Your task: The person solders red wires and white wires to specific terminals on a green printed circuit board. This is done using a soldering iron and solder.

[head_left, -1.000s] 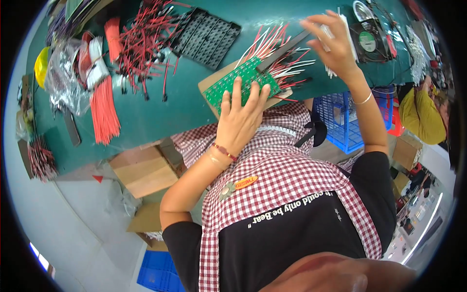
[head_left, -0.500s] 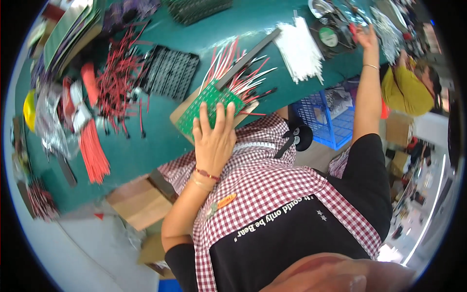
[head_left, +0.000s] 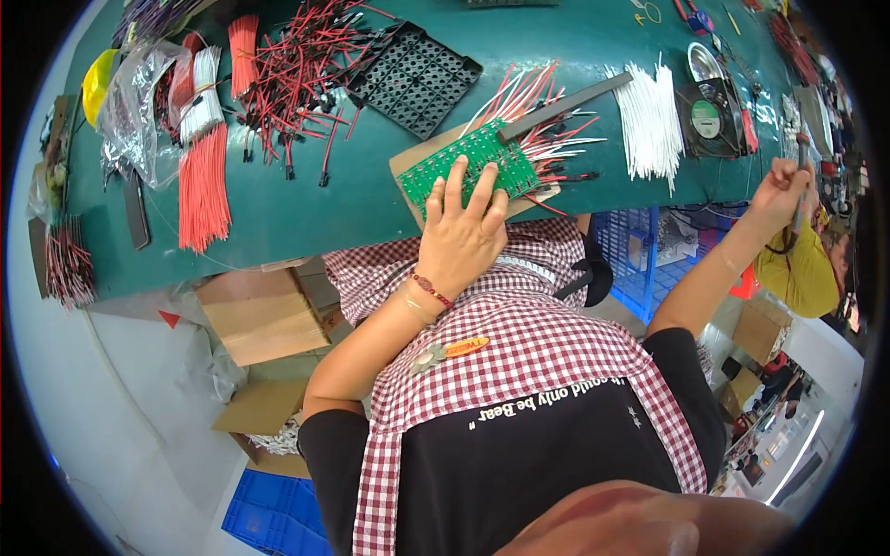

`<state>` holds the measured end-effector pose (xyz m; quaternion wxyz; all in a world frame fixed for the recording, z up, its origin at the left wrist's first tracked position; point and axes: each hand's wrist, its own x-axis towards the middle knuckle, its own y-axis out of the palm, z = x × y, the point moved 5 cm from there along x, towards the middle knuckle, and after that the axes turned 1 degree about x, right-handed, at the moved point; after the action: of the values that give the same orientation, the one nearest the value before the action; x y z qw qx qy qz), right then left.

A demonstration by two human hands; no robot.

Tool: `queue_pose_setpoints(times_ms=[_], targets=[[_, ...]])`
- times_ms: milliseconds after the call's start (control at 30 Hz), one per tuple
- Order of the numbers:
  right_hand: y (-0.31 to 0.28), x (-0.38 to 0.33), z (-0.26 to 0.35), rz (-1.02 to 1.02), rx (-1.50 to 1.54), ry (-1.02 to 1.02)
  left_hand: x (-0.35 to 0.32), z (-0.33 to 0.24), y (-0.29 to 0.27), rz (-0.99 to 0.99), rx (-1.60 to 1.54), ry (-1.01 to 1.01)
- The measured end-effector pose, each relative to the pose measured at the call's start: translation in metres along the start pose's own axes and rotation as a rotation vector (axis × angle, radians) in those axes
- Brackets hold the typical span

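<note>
On the green bench, seen from the head camera, the left hand lies flat and open-fingered on the green circuit board, pressing it down rather than gripping it; that hold matches the earlier pictures. What has changed is the right hand: a second ago it was up by the board's wires, and now it is stretched well away to the bench's right end, closed around what looks like a slim dark-handled tool, though that edge is too warped to be sure. So the board is being kept in place while a tool is fetched. It sits at the bench's near edge on a brown card, studded with pale parts, red and white wires fanning out beyond it under a grey bar.
</note>
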<state>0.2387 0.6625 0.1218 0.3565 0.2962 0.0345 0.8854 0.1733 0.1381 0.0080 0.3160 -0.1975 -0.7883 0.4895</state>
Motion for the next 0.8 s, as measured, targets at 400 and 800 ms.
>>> queue_pose_setpoints(times_ms=[400,800], targets=[[0.305,-0.192,-0.084,1.037,-0.664,-0.186,0.007,-0.004,0.004,-0.036,-0.023,-0.030],[0.302,-0.193,-0.087,1.051,-0.647,-0.169,0.007,-0.006,0.003,-0.011,0.010,-0.030]])
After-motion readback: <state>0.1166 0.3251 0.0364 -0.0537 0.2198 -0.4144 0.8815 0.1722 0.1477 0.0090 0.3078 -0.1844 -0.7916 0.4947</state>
